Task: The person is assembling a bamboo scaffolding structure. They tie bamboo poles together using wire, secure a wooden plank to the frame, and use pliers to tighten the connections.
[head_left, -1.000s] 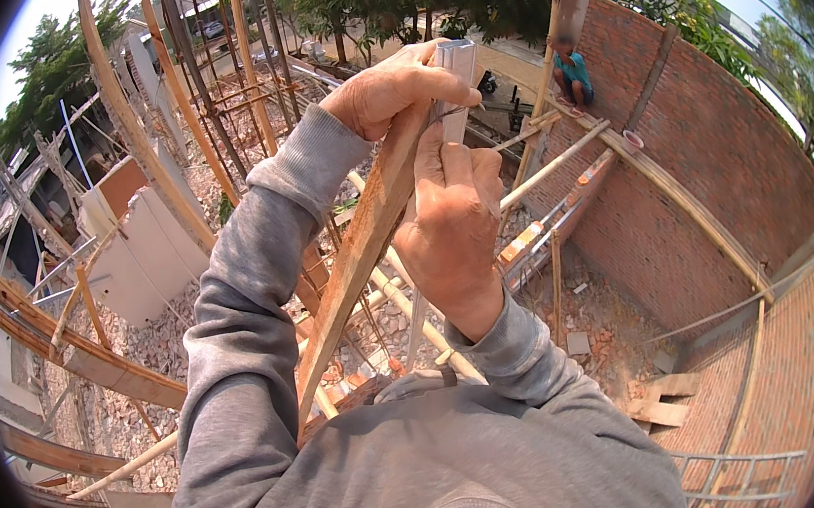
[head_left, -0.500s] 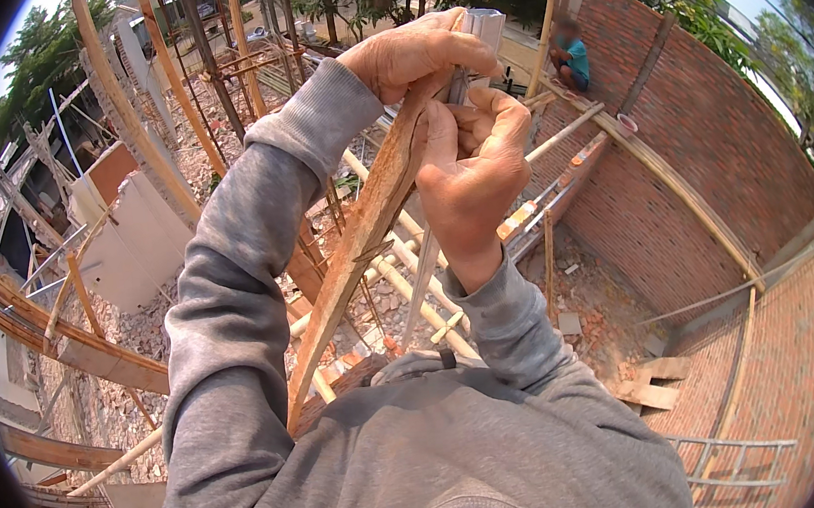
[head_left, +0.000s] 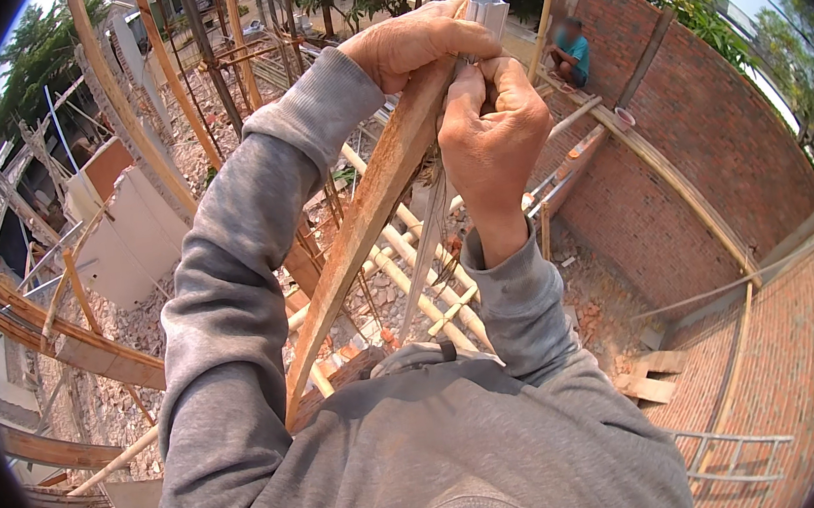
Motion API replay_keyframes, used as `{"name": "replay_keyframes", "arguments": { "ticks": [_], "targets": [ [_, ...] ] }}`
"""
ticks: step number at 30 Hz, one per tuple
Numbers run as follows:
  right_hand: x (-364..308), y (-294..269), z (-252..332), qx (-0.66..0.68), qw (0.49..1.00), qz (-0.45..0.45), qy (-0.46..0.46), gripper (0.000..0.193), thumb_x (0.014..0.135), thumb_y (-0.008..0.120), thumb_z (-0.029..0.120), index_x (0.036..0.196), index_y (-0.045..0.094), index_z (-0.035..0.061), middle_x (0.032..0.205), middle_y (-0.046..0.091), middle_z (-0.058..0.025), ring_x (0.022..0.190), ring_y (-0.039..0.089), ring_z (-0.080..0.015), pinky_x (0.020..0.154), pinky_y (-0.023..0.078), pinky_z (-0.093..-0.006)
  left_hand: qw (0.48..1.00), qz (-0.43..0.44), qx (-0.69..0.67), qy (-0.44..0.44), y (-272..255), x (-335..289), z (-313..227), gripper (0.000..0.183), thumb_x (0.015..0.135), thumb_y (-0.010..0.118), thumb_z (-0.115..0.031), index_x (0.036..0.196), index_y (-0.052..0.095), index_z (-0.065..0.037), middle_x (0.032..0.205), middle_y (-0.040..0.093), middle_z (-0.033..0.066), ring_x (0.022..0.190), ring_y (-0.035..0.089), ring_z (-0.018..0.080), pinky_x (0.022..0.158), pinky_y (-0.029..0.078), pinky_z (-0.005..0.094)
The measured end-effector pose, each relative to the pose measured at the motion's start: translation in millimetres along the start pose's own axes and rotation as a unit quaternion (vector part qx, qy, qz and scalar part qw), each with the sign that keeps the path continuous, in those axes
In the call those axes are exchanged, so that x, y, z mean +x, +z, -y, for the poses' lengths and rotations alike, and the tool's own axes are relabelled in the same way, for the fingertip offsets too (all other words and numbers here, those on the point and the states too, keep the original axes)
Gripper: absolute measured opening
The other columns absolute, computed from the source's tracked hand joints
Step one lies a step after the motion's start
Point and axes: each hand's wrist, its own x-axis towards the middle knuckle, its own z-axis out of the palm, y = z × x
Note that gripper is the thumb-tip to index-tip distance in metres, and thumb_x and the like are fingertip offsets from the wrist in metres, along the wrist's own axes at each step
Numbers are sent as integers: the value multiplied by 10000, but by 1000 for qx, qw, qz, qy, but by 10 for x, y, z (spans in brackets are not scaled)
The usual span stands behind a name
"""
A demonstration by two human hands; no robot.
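Note:
A long, rough wooden beam (head_left: 364,224) slants up from beside my chest. My left hand (head_left: 420,46) is wrapped over its upper end, fingers curled around the far side. Past those fingers sticks up the end of a pale grey, ribbed profile (head_left: 489,13), close against the beam. Just below, my right hand (head_left: 493,131) is closed in a pinch by the beam's right side, thumb and forefinger together. Whatever lies between its fingertips is too small to make out. A thin grey wooden strip (head_left: 423,247) hangs beneath the right hand, its upper end hidden.
Several pale poles (head_left: 421,292) cross below, over rubble. A brick wall (head_left: 703,143) rises on the right with a long plank (head_left: 672,181) along it, where a person in a teal shirt (head_left: 573,56) crouches. A ladder (head_left: 741,457) stands lower right; upright posts (head_left: 180,74) rise at left.
My right hand has shifted slightly right and turned, its fingers now drawn tighter together near the beam's top. My left hand keeps its hold with almost no movement.

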Motion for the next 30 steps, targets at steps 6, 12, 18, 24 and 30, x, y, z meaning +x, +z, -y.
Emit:
{"name": "replay_keyframes", "arguments": {
  "ticks": [6, 12, 18, 24, 30],
  "targets": [
    [-35, -61, -87, 246, 962, 25, 114, 163, 1039, 619, 85, 937, 683, -24, 746, 696, -69, 605, 658, -96, 561, 527, -231, 999, -36, 7, -8, -8, -118, 20, 624, 896, 786, -176, 1444, 547, 3, 1212, 693, 103, 1104, 681, 172, 970, 554, 301],
    [15, -107, -272, 245, 968, 40, 39, 164, 1033, 629, 80, 946, 704, -37, 784, 729, -100, 633, 685, -121, 584, 542, -236, 978, -134, 90, 131, 297, -313, 50, 980, 820, 871, -164, 1626, 332, -29, 1347, 628, 181, 1235, 640, 243, 1053, 527, 358],
    [-8, -99, -502, 260, 964, 57, -4, 162, 1036, 648, 77, 995, 736, -52, 818, 760, -149, 650, 741, -173, 602, 611, -275, 863, -227, 449, 42, 732, -758, -185, 629, 846, 808, -14, 1425, 564, -39, 1225, 687, 169, 1130, 676, 194, 952, 565, 365],
    [-33, -24, -701, 385, 920, 68, -13, 182, 1041, 590, 66, 948, 684, -59, 787, 726, -105, 629, 675, -112, 571, 547, -239, 885, -240, 394, 61, 728, -821, 14, 207, 886, 793, -40, 1072, 709, 0, 882, 739, 76, 807, 725, 127, 697, 582, 236],
    [-99, -44, -806, 413, 909, 53, -23, 177, 1044, 601, 73, 975, 692, -62, 794, 734, -116, 625, 689, -119, 565, 564, -241, 957, -231, 132, 116, 712, -744, 317, 328, 879, 850, -50, 1129, 657, 37, 976, 749, 117, 891, 737, 151, 753, 616, 270]
  ]
}}
